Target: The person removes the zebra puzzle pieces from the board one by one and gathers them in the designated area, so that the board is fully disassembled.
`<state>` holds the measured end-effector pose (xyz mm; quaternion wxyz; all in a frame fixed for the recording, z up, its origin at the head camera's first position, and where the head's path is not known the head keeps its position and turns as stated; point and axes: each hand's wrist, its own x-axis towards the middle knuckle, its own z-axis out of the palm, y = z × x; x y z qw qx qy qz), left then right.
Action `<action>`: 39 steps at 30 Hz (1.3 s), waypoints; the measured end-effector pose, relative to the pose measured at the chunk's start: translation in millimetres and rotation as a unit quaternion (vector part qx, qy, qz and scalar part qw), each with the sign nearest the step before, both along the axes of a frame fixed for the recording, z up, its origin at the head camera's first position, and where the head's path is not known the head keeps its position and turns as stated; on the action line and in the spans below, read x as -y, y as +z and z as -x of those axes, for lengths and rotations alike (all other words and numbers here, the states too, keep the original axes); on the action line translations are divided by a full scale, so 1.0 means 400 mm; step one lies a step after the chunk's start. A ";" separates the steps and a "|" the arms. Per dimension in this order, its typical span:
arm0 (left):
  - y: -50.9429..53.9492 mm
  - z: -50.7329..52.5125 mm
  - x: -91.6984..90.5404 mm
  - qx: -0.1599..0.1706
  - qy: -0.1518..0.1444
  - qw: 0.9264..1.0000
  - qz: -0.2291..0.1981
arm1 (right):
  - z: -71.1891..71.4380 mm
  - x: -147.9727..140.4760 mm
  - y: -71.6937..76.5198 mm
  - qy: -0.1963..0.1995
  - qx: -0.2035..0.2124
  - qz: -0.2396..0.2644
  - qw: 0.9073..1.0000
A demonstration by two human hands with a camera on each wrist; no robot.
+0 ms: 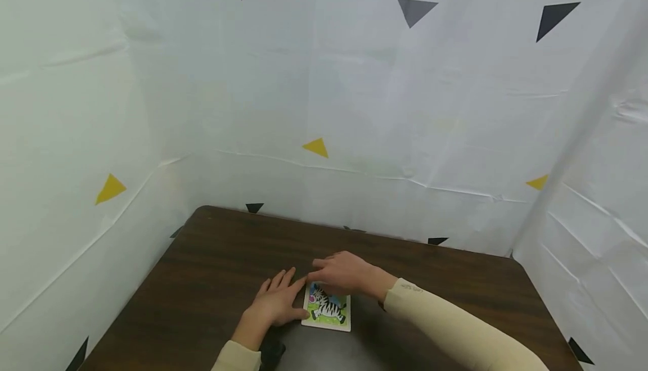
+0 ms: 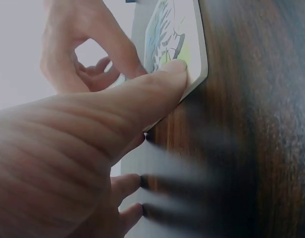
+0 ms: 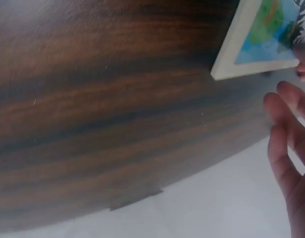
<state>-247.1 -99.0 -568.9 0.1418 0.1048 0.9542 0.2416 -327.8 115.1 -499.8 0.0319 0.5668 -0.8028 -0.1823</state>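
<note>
A small framed picture board (image 1: 326,310) with a zebra on a green and blue ground lies flat on the brown table. My left hand (image 1: 273,306) is spread beside its left edge. In the left wrist view the left thumb (image 2: 162,84) rests on the board's corner, while other fingertips touch the table. From the right, my right hand (image 1: 344,272) reaches over the board's far part and covers it. Its fingers (image 3: 286,144) are loosely bent in the right wrist view, and a fingertip touches the picture near the pale border. Whether it pinches anything is hidden.
The dark wood-grain table (image 1: 228,247) has rounded corners. White sheeting (image 1: 354,95) with black, grey and yellow triangles stands behind it and at both sides. A dark band or device (image 1: 272,353) sits near the left wrist.
</note>
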 end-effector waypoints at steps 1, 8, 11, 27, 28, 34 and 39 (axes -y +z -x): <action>-0.001 0.000 0.001 0.002 -0.001 1.000 0.004 | 0.000 -0.002 0.002 -0.004 0.002 -0.004 1.000; -0.002 -0.001 0.007 0.002 -0.003 1.000 0.022 | -0.003 -0.001 0.016 -0.005 0.000 -0.019 1.000; -0.001 -0.002 0.007 0.006 -0.004 1.000 0.021 | -0.005 0.004 0.023 -0.005 0.003 -0.027 1.000; 0.029 -0.018 -0.010 -0.014 0.013 1.000 -0.024 | -0.002 0.024 0.055 0.013 -0.025 -0.086 0.996; 0.030 -0.019 -0.011 -0.015 0.015 0.999 -0.029 | -0.003 0.022 0.054 0.017 -0.028 -0.083 0.996; 0.032 -0.023 -0.006 -0.018 0.013 0.999 -0.047 | -0.006 0.000 0.044 0.024 -0.020 -0.044 0.999; 0.008 -0.020 -0.002 -0.018 0.015 0.997 -0.068 | -0.007 -0.018 0.027 0.014 -0.005 -0.014 1.000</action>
